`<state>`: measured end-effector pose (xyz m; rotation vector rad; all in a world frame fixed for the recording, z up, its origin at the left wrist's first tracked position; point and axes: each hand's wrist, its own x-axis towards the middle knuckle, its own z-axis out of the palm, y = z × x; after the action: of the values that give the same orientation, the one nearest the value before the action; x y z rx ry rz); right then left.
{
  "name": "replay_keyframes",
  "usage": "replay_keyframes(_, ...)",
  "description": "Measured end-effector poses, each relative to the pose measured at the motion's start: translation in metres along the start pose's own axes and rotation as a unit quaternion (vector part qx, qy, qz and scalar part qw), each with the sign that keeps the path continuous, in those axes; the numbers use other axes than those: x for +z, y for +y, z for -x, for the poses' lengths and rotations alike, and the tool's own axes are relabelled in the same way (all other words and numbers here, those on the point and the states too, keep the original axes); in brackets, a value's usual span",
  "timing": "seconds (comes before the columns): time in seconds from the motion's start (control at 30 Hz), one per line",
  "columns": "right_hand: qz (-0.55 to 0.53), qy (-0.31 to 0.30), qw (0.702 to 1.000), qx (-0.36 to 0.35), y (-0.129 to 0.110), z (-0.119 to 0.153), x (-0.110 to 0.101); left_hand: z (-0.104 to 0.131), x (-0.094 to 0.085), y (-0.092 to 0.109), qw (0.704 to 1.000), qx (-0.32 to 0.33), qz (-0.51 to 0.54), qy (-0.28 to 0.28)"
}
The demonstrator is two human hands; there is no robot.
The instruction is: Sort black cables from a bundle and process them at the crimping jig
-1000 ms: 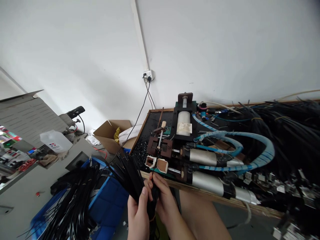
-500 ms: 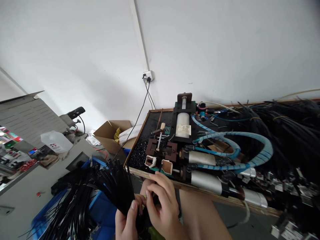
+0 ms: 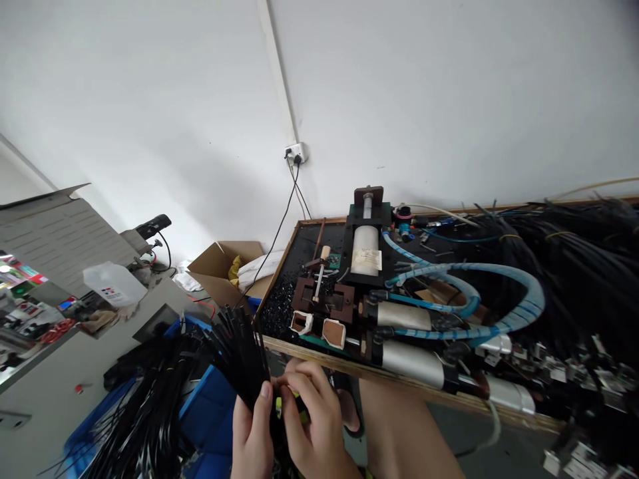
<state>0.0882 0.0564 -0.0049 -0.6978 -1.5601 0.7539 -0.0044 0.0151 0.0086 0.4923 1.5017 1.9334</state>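
My left hand (image 3: 253,426) is wrapped round a bundle of black cables (image 3: 239,359), whose loose ends fan upward and to the left. Close beside it, my right hand (image 3: 312,416) has its thumb and fingers bent together against the bundle's right side. What lies between those fingertips is hidden. A small yellow-green patch (image 3: 279,404) shows between the hands. Just beyond them stands a bench fixture with two pale-rimmed brown blocks (image 3: 333,332) at its front edge.
Silver air cylinders (image 3: 412,362) and blue hoses (image 3: 529,293) sit on the wood-edged bench. More black cables (image 3: 574,266) lie at right, with metal connectors (image 3: 559,372) below. At left are a blue bin (image 3: 204,426) of cables, a cardboard box (image 3: 214,273) and a white jug (image 3: 114,283).
My right hand has moved left and slightly down, from apart at the bench edge to against the bundle, its fingers drawing together. My left hand keeps its hold and has barely moved.
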Motion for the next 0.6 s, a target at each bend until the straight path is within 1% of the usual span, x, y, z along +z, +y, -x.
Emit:
replay_keyframes(0.1, -0.056, 0.044, 0.997, 0.021, 0.003, 0.001, 0.000, 0.003, 0.003, 0.000, 0.999, 0.004, -0.025, -0.048)
replay_keyframes(0.23, -0.118, 0.134, 0.983, 0.044, 0.007, -0.002, -0.002, 0.010, 0.009, -0.002, 0.991, 0.023, -0.075, -0.110)
replay_keyframes(0.27, -0.124, 0.146, 0.980, 0.046, 0.009, -0.003, -0.002, 0.011, 0.011, -0.004, 0.990, 0.029, -0.081, -0.115)
replay_keyframes(0.33, -0.136, 0.150, 0.978, 0.055, 0.012, -0.004, -0.004, 0.012, 0.012, -0.006, 0.988, 0.042, -0.093, -0.114)
replay_keyframes(0.43, -0.170, 0.156, 0.968, 0.096, 0.017, -0.002, -0.003, 0.011, 0.016, -0.004, 0.987, 0.039, -0.102, -0.118)
replay_keyframes(0.53, -0.232, 0.177, 0.940, 0.175, 0.022, 0.000, 0.002, 0.011, 0.023, 0.003, 0.989, 0.007, -0.076, -0.124)
replay_keyframes(0.6, -0.292, 0.187, 0.907, 0.239, 0.022, -0.001, 0.005, 0.010, 0.027, 0.007, 0.993, -0.015, -0.043, -0.110)
